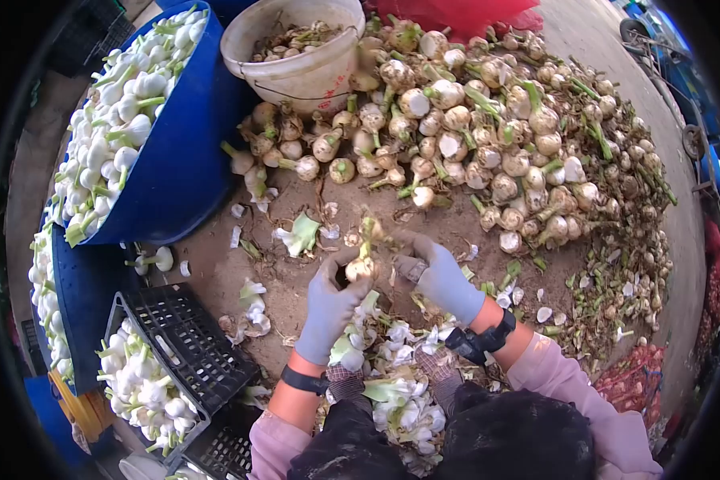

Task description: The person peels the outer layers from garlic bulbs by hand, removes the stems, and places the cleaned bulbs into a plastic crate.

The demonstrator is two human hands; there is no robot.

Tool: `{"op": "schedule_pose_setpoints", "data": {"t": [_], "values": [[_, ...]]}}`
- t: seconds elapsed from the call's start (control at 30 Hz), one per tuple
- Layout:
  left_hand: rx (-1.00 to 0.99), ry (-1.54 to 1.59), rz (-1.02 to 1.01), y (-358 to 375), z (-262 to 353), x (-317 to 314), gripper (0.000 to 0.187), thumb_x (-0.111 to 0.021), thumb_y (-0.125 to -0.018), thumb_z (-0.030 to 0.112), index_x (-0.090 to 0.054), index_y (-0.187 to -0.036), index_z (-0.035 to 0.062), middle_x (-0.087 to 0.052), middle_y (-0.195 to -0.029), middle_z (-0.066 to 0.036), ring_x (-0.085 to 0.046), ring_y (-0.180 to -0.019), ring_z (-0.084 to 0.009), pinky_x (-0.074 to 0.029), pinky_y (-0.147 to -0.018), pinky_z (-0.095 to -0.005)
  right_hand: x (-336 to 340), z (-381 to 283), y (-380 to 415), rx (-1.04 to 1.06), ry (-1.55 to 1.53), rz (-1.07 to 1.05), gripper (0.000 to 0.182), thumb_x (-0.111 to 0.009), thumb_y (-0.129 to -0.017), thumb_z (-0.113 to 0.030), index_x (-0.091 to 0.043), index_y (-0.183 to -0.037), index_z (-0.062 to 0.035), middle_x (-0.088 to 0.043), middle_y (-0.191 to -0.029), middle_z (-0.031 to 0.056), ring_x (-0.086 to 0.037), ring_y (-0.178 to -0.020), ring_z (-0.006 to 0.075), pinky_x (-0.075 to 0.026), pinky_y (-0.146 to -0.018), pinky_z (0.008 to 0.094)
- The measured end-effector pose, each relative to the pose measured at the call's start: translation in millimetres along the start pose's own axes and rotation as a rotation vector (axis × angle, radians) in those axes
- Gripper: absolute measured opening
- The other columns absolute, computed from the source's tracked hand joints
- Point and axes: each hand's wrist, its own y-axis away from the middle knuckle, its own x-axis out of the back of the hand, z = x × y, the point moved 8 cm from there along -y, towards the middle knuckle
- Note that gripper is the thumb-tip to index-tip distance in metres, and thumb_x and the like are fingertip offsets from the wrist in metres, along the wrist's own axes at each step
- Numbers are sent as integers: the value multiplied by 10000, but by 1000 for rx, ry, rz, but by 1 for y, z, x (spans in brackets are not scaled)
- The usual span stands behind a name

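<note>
My left hand (pixel 326 312), in a pale grey-blue glove with dirty fingertips, is closed around a garlic bulb (pixel 362 269). Its green-yellow stalk points upward. Just to the right, my right hand (pixel 446 282) in a matching glove has its fingers curved and apart, facing the bulb; I make out nothing between them. Beneath both hands, peeled skins and leaf pieces (pixel 400 400) lie heaped between my legs. Beyond them spreads a large pile of soil-stained garlic bulbs (pixel 488 136).
A blue tub (pixel 180 152) of cleaned white garlic stands at the left, with a black crate (pixel 188 328) of garlic below it. A white bucket (pixel 308 80) stands behind. Red mesh sacks (pixel 632 380) lie at the right. Loose skins (pixel 300 234) litter the ground.
</note>
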Motion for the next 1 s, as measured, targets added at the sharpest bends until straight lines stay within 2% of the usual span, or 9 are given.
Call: {"op": "schedule_pose_setpoints", "data": {"t": [0.07, 0.2, 0.3, 0.37, 0.47, 0.63, 0.73, 0.9, 1.0], "values": [[-384, -356, -83, 14, 25, -15, 530, -712, -734, 50, -542, -1236, 24, -588, -1187, -153, -579, -1080, -297, -471, -950, -355, -11, 18, 6, -353, 129, -180, 387, -593, -942, -331, -639, -1085, 26, -629, -724, 68, -571, -652, 122, -476, -611, 280], [-352, -587, -34, 42, 8, -20, 494, -705, -730, 3, -550, -1198, -24, -570, -1216, -107, -557, -1107, -182, -457, -942, -309, -23, 24, 27, -246, 338, -128, 346, -588, -945, -310, -611, -859, 23, -612, -685, 52, -555, -610, 115, -448, -556, 302], [-494, -706, -1, 55, 7, -21, 517, -716, -723, -6, -554, -1214, -5, -572, -1203, -109, -556, -1112, -186, -457, -941, -309, -28, 35, 47, -417, 101, -83, 350, -578, -950, -303, -604, -859, 34, -611, -675, 86, -555, -608, 131, -451, -560, 330], [-272, -182, 24, 53, -13, -8, 490, -714, -717, -28, -572, -1185, -12, -608, -1151, -120, -613, -1026, -226, -485, -906, -308, -28, 36, 55, -501, 57, -67, 299, -593, -927, -259, -600, -848, 29, -614, -685, 148, -582, -595, 188, -455, -566, 355], [-96, 208, -25, 56, -16, -10, 419, -637, -858, 74, -510, -1253, 23, -607, -1146, -102, -621, -917, -173, -510, -733, -245, -22, 20, 49, -116, 495, 11, 153, -640, -822, -164, -623, -838, -12, -629, -736, 189, -609, -619, 353, -460, -543, 363], [75, 703, 4, 47, -39, -4, 409, -463, -994, 339, -457, -1327, 103, -606, -1152, -99, -602, -798, -139, -448, -548, -203, -44, -1, 49, 311, 941, 32, 164, -654, -816, -167, -633, -861, -11, -590, -686, 174, -579, -618, 393, -497, -610, 386], [-48, 419, 4, 51, -31, -9, 425, -484, -991, 349, -450, -1339, 107, -617, -1069, -84, -593, -717, -121, -434, -529, -198, -38, 31, 45, -204, 32, -33, 187, -655, -861, -146, -662, -963, 11, -667, -766, 92, -628, -680, 186, -496, -643, 333], [90, 4, -27, 49, -31, 1, 508, -471, -995, 375, -398, -1376, 47, -618, -874, -83, -578, -635, -98, -453, -522, -201, -33, 40, 39, -372, 192, -84, 217, -666, -871, -165, -676, -985, 20, -678, -791, 74, -605, -702, 113, -487, -622, 311], [-175, -166, 97, 34, -18, 22, 433, -509, -970, 323, -515, -1253, -5, -639, -894, -74, -598, -691, -102, -483, -582, -210, -48, 55, 51, -339, 57, -134, 203, -636, -879, -151, -679, -980, 19, -681, -787, 105, -620, -689, 156, -484, -606, 320]]}}
